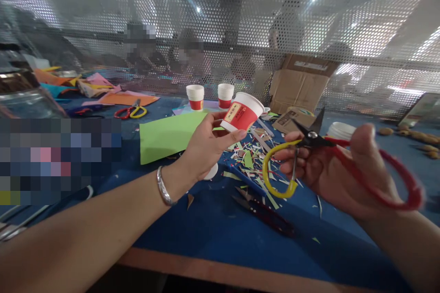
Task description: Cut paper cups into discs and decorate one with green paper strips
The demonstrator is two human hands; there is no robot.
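My left hand [209, 144], a silver bangle on its wrist, grips a red and white paper cup [242, 113] near its base. The cup is tilted, its rim toward the upper right. Over on the right, my right hand [330, 174] holds scissors [312, 136] with one yellow and one red handle loop. Their blades are parted and point up, some distance from the cup. Below both hands a pair of thread snips [264, 213] lies on the blue table [213, 238]. Behind my left hand rests a green paper sheet [165, 137].
Two stacks of paper cups, one left [195, 97] and one right [226, 96], stand at the back. Paper scraps [247, 158] litter the middle. Other scissors [132, 110] and coloured paper [127, 97] lie back left. A cardboard box [295, 87] stands by the perforated metal screen [220, 18].
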